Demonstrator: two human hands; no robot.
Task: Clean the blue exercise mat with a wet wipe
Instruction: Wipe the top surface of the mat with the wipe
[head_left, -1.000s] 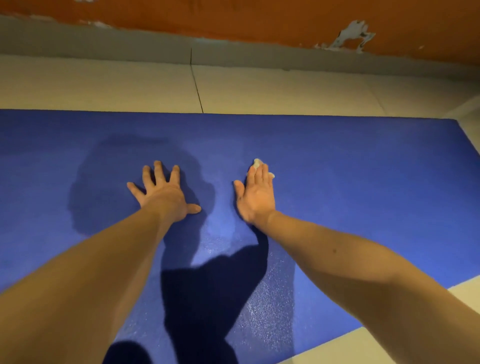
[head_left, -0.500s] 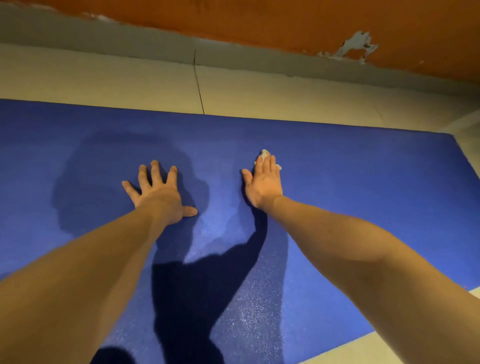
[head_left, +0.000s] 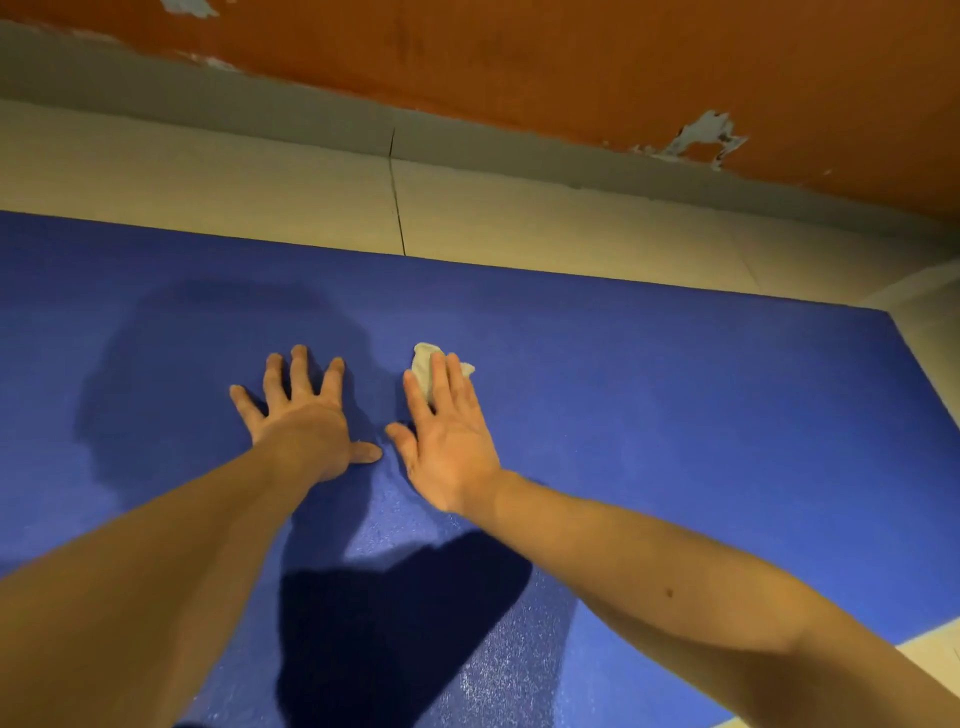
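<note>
The blue exercise mat (head_left: 675, 426) lies flat on the floor and fills most of the view. My left hand (head_left: 304, 415) rests flat on it with fingers spread. Just to its right, my right hand (head_left: 447, 436) presses a crumpled white wet wipe (head_left: 425, 366) onto the mat with straight fingers. Most of the wipe is hidden under the fingers; its far end sticks out past the fingertips. The two thumbs nearly touch. A damp, shiny patch shows on the mat in front of me, between my forearms.
Beige floor tiles (head_left: 519, 218) border the mat's far edge and right end. Beyond them runs a grey skirting (head_left: 260, 104) under an orange wall (head_left: 571, 67) with peeling paint. My head and arms cast dark shadows on the mat.
My right hand has slid the wipe leftward, closer to my left hand, and slightly away from me. My left hand has stayed planted on the mat.
</note>
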